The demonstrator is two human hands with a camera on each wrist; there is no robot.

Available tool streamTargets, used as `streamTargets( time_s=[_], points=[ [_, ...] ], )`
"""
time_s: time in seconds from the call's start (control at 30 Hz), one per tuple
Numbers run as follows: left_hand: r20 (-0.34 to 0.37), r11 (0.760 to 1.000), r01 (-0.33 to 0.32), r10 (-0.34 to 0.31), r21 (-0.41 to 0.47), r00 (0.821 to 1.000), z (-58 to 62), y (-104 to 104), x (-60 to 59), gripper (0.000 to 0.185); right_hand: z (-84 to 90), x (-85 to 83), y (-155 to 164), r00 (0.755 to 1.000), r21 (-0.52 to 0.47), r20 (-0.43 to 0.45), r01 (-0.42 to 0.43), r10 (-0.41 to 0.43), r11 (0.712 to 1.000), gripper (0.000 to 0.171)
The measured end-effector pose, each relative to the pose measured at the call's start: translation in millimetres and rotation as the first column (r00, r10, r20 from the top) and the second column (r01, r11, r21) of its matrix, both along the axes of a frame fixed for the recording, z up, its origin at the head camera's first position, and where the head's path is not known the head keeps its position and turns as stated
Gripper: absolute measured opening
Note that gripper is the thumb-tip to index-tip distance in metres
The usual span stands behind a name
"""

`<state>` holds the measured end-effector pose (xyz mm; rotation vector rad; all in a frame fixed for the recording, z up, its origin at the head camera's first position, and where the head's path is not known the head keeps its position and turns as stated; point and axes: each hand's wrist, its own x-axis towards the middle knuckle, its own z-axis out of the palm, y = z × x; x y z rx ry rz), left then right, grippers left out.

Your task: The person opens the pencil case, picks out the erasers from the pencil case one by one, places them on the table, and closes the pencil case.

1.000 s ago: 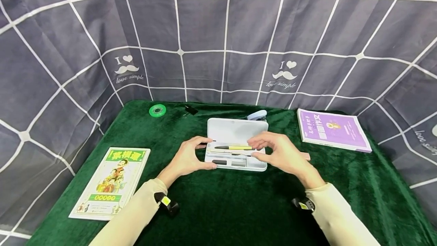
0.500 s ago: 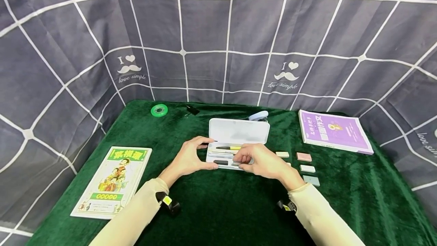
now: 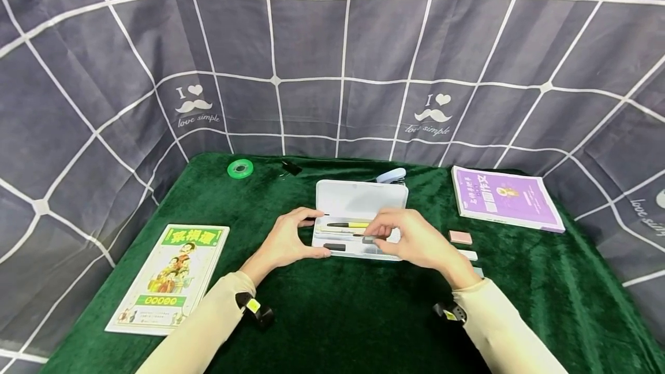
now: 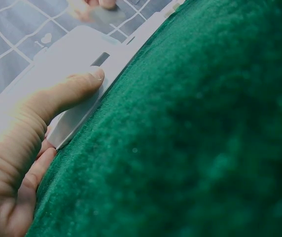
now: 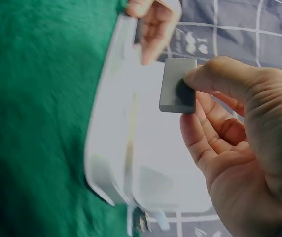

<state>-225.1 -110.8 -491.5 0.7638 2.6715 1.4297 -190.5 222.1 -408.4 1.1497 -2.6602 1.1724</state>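
Note:
An open white pencil case (image 3: 358, 198) lies on the green cloth at the middle of the table. My left hand (image 3: 310, 234) grips its left end, thumb (image 4: 82, 85) on the front rim (image 4: 79, 116). My right hand (image 3: 375, 236) hovers over the case's right half and pinches a small grey eraser (image 3: 369, 240) between thumb and fingers, clear of the tray; the right wrist view shows this eraser (image 5: 178, 85) above the case (image 5: 114, 138). Inside lie a yellow-and-black pen (image 3: 349, 224), thinner pens and a dark eraser (image 3: 334, 246).
Loose erasers lie right of the case: pink (image 3: 460, 237), white (image 3: 468, 255), and a greyish one (image 3: 478, 272) partly behind my right wrist. A purple book (image 3: 506, 198) sits far right, a green comic (image 3: 168, 276) near left. Tape roll (image 3: 240, 168), black clip (image 3: 291, 167) and stapler (image 3: 391, 175) line the back edge.
My right hand dropped from above the case's right end into its front compartment, then rose with one of the two dark erasers pinched in it. The left hand has kept its hold.

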Motion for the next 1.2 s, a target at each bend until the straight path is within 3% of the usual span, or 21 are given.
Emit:
streamTargets(
  time_s=[0.27,0.53,0.9,1.07,1.2],
  points=[
    [0.006,1.000,-0.001,0.001,0.000,1.000,-0.9,0,0.6,0.085,13.2,14.5,49,0.986,-0.038,-0.103,0.131,-0.134,0.991,0.032],
    [-0.003,1.000,0.005,-0.005,-0.006,1.000,-1.3,-1,1.0,0.085,14.4,45.4,104,0.962,-0.033,-0.129,0.238,-0.240,0.971,0.041],
    [0.006,1.000,-0.008,0.008,-0.010,1.000,1.7,-2,2.1,0.085,-10.5,89.9,149,0.956,0.025,-0.145,0.260,-0.254,0.965,0.054],
    [0.005,1.000,-0.012,0.012,-0.005,1.000,1.7,-2,1.6,0.085,-24.0,97.4,154,0.967,0.033,-0.125,0.229,-0.223,0.973,0.054],
    [0.005,1.000,-0.006,0.006,-0.006,1.000,2.0,0,1.9,0.086,-29.8,101.4,157,0.977,0.058,-0.052,0.208,-0.205,0.976,0.051]
  ],
)
